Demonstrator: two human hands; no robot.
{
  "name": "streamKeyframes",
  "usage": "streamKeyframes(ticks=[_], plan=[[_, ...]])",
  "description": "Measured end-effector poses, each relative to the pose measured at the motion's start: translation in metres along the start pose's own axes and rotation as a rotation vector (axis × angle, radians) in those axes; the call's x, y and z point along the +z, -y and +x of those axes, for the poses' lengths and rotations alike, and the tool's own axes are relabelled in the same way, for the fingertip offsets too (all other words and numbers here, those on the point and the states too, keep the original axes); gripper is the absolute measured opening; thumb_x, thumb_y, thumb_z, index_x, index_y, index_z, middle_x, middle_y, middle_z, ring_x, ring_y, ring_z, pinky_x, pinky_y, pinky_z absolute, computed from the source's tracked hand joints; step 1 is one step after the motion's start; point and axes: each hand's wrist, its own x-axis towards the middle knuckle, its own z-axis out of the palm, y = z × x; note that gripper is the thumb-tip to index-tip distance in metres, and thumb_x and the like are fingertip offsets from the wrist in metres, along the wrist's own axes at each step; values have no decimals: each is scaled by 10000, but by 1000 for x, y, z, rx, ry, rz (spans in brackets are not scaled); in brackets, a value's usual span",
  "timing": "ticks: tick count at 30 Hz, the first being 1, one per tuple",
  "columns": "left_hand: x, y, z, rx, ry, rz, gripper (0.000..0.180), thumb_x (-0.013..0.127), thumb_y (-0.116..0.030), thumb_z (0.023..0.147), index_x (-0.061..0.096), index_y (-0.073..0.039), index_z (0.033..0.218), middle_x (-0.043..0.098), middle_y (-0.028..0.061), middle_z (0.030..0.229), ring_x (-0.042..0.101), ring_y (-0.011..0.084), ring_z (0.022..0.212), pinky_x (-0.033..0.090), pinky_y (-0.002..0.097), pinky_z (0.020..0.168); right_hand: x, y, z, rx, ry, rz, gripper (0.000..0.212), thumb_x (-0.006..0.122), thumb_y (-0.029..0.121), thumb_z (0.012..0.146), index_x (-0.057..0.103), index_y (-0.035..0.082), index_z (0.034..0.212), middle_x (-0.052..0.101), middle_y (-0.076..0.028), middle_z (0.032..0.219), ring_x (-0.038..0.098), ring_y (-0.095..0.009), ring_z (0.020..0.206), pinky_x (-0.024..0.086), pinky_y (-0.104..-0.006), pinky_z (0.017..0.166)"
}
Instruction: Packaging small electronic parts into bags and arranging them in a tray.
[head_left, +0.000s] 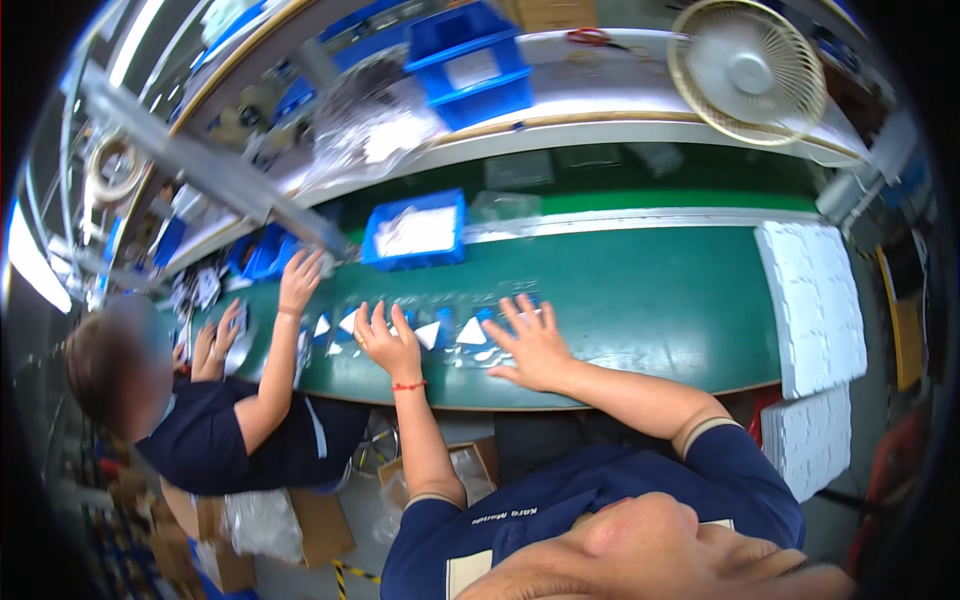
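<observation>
A row of clear plastic bags lies along the near side of the green table, with white triangular pieces [472,331] and blue pieces [445,327] in or on them. My left hand [392,340], with a red string at the wrist, is over the middle of this row, its fingers apart. Spread flat at the row's right end is my right hand [535,348], its fingertips by the last bag. I see nothing held in either hand. Whether the left palm touches the bags cannot be made out.
A blue bin [416,232] with white pieces stands behind the row. White moulded trays [812,310] sit at the right edge. A co-worker [225,400] reaches over the table at left. Above, a shelf carries stacked blue bins [470,70] and a fan [748,72].
</observation>
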Motion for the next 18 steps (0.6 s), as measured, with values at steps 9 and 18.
streamKeyframes(ticks=[9, 18], plan=[[33, -216, 11, 323, 276, -697, 181, 669, -118, 794, 639, -1, 929, 570, 180, 1091, 530, 360, 1032, 435, 430, 872, -65, -74, -52, 212, -475, 17, 585, 760, 284, 646, 568, 67, 1154, 449, -211, 1266, 399, -365, 1210, 302, -509, 980], [72, -298, -79, 614, 841, -852, 310, 647, -245, 819, 628, -35, 1046, 516, 216, 1204, 458, 386, 1171, 362, 467, 1005, -158, -203, -246, 1023, -569, -710, 390, 715, 137, 691, 606, -2, 1039, 534, -241, 1132, 501, -348, 1043, 385, -440, 896]])
